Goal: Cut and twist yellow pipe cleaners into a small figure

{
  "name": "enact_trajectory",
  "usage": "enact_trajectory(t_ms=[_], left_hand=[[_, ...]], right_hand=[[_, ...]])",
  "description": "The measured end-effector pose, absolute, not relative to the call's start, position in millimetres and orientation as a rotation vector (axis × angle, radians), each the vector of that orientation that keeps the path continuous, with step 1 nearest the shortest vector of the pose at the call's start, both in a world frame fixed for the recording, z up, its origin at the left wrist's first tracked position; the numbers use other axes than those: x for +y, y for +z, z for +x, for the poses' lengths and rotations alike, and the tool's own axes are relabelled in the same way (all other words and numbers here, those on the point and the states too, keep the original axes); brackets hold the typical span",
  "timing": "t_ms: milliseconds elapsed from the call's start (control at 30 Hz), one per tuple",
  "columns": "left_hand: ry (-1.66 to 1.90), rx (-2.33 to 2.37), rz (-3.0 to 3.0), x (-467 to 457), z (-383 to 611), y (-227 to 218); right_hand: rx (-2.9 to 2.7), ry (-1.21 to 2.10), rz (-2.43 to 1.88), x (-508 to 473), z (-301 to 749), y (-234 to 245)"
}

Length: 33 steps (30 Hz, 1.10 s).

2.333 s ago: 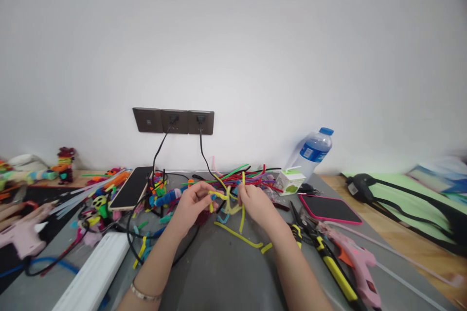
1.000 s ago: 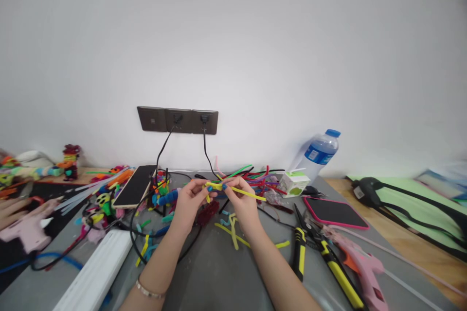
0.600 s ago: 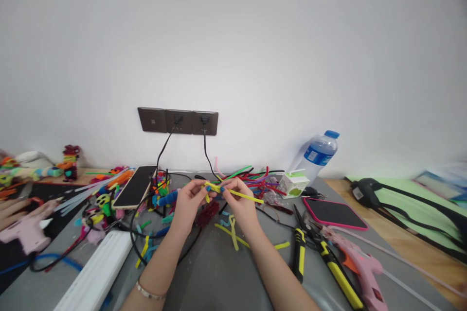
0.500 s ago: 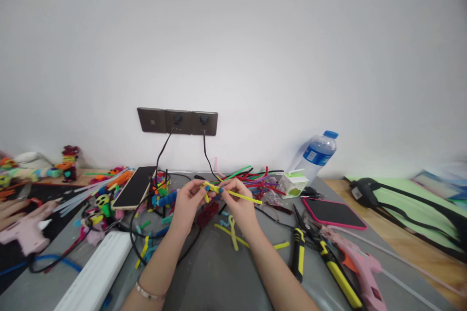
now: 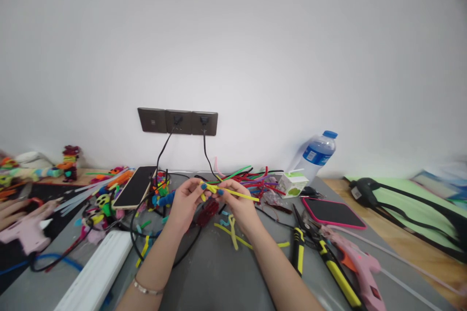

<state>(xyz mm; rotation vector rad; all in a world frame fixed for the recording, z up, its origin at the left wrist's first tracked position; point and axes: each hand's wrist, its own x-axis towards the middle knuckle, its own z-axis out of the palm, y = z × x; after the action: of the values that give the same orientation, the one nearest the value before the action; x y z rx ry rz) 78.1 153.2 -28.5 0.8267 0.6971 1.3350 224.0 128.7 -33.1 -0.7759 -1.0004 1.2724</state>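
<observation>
My left hand [image 5: 186, 201] and my right hand [image 5: 237, 202] meet above the grey table [image 5: 219, 277], both pinching a yellow pipe cleaner [image 5: 239, 194]. Its free end sticks out to the right past my right fingers. The pinched part between my fingertips looks bent or twisted. Below my hands lie cut yellow pieces [image 5: 237, 239] and a dark red fuzzy piece [image 5: 208, 211]. A heap of coloured pipe cleaners [image 5: 251, 177] lies just behind my hands.
Yellow-handled pliers [image 5: 335, 272] and a pink glue gun [image 5: 359, 267] lie at the right, beside a pink-cased phone [image 5: 333, 213]. A water bottle [image 5: 316, 153] and small carton [image 5: 291, 183] stand behind. Left: another phone [image 5: 134, 187], black cables [image 5: 160, 155], white power strip [image 5: 95, 274], another person's hand [image 5: 10, 206].
Earlier my hands were lower, among yellow pieces near the table. They have lifted one yellow pipe cleaner and keep working it between the fingertips; its free end has dropped slightly.
</observation>
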Motion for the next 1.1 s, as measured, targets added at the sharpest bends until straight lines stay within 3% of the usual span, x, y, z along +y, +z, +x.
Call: enact_trajectory(t_ms=[833,1100], left_hand=[[1.254,0.665,0.919,149,77,-26],[1.064,0.797,1.367,147,80,-32]], right_hand=[[-1.111,1.518,-0.662,123,223,-34],[-0.812,1.188,-0.692,134,228,-32]])
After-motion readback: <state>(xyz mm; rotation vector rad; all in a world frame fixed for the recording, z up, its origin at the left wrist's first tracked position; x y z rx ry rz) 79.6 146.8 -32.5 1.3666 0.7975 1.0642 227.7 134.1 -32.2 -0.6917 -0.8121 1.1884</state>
